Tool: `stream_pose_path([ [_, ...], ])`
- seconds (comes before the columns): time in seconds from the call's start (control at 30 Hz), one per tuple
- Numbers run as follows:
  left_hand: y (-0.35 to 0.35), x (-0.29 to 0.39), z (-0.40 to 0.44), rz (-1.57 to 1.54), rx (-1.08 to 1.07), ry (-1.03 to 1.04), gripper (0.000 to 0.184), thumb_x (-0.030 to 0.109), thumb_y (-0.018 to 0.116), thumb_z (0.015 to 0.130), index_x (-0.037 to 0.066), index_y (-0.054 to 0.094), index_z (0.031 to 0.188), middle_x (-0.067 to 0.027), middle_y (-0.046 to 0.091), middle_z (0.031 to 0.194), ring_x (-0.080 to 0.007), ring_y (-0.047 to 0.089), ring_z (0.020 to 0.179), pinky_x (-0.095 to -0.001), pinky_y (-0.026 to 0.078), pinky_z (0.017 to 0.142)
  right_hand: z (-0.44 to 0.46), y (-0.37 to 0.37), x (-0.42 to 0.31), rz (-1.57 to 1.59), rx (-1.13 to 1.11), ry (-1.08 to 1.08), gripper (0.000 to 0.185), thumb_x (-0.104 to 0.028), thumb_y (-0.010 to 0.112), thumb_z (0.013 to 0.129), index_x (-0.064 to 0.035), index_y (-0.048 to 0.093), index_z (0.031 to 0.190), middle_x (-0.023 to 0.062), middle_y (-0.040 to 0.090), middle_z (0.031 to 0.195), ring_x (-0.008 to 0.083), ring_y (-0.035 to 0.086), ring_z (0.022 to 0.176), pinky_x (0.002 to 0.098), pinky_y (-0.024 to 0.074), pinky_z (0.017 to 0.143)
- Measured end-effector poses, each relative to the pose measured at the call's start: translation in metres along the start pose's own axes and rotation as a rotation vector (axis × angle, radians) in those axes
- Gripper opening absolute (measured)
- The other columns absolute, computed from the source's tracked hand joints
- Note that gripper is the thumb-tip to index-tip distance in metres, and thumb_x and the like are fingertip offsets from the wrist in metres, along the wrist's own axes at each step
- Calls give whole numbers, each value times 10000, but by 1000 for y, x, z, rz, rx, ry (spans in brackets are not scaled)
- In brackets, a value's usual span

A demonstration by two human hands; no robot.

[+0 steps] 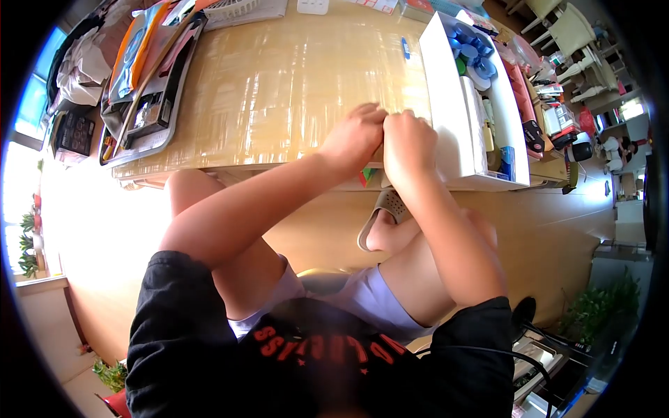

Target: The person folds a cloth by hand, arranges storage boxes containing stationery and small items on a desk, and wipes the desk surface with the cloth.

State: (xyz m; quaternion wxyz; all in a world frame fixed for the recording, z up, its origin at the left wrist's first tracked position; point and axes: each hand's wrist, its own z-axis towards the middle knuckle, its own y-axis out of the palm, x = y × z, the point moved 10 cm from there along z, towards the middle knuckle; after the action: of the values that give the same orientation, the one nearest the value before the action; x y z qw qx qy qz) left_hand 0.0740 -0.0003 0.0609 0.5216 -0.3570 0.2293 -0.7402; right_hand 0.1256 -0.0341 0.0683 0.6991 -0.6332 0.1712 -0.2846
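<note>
My left hand (354, 134) and my right hand (410, 141) meet just over the table's front edge, knuckles up and side by side. Both have curled, closed fingers. Whatever lies inside them, if anything, is hidden behind the backs of the hands. Beneath them is the wooden table (279, 76), its top shiny as if under a clear cover. A small blue pen-like item (405, 48) lies farther back. Close to my right hand stands a white box (446, 111) with several blue round lids or jars (468, 50) inside.
At the left, a dark tray (171, 118) holds pouches, papers and a long stick. Beyond the white box are a pink container (519, 94) and mixed small goods. A small red-and-green item (366, 177) shows below the table edge. A cable (488, 350) runs by my right side.
</note>
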Motion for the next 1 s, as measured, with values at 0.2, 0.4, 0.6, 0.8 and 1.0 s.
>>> stream_pose_path([
  [0.2,33,-76,53,-19,-116,-103,107,8,639,805,32,690,896,-133,680,1048,-335,613,1115,-396,500,1042,78,19,26,79,254,243,168,-94,609,912,-55,771,895,128,695,984,313,702,915,386,595,733],
  [0.4,55,-129,88,153,-230,-328,110,38,634,854,58,703,937,-114,729,1061,-315,705,997,-392,583,859,134,34,43,73,99,333,234,-141,564,967,-115,786,1036,106,724,1118,301,708,1043,373,586,832],
  [0.6,26,-111,66,210,-336,-250,104,89,616,891,75,710,934,-90,718,1053,-297,695,993,-392,573,844,114,20,13,59,-73,209,200,-90,603,923,-105,779,1016,100,749,1049,276,719,1046,363,587,856],
  [0.8,-33,-60,-24,204,-170,-145,80,109,636,876,96,706,913,-54,663,987,-263,666,954,-384,566,785,51,1,-37,304,-17,-297,151,-18,631,819,-52,742,916,181,722,1016,378,689,999,436,564,844],
  [1.0,-63,-23,-81,233,-275,-93,163,126,696,837,99,678,996,-47,603,987,-253,622,954,-371,551,833,17,0,-78,414,-286,-333,124,-33,649,812,-39,716,916,185,721,1003,381,680,990,457,550,835],
])
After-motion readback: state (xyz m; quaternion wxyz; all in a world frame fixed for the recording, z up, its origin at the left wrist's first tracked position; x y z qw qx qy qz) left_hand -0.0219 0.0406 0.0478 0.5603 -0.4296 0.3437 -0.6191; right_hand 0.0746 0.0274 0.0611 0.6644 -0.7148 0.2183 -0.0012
